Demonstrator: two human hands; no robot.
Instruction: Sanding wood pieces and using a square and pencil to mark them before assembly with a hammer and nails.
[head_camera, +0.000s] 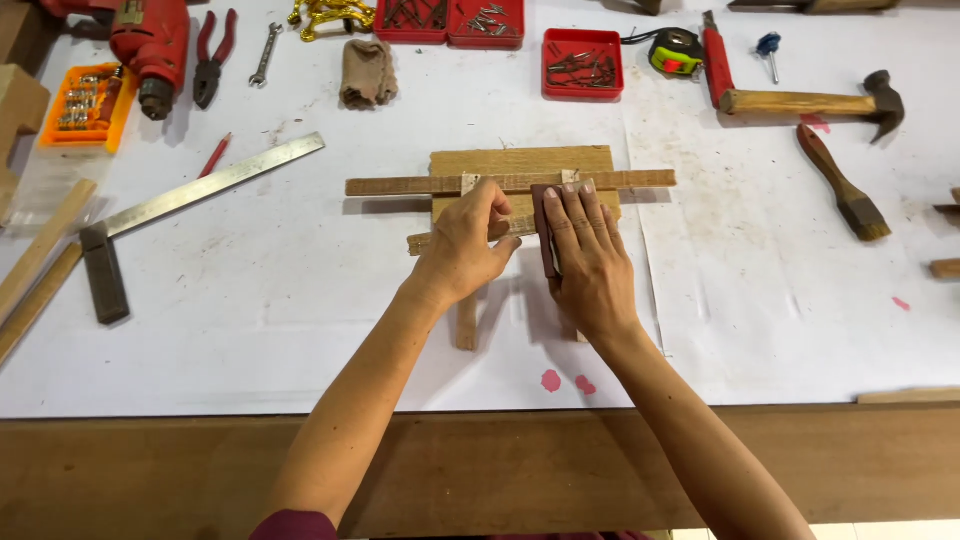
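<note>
A small wooden frame (520, 165) of a flat board and crossing slats lies on the white paper in the middle of the bench. A long slat (400, 186) runs across its upper part. My left hand (465, 245) presses on the frame's left side, fingers curled over a lower slat. My right hand (585, 250) lies flat, fingers together, on a dark reddish-brown sanding piece (545, 240) held against the frame's right upright.
A steel square (180, 200) and red pencil (213, 155) lie left. At the back are a red drill (150, 45), pliers (212, 55), a spanner (264, 52), red trays of nails (583, 63), and a tape measure (676, 50). A hammer (810, 102) and brush (845, 185) lie right.
</note>
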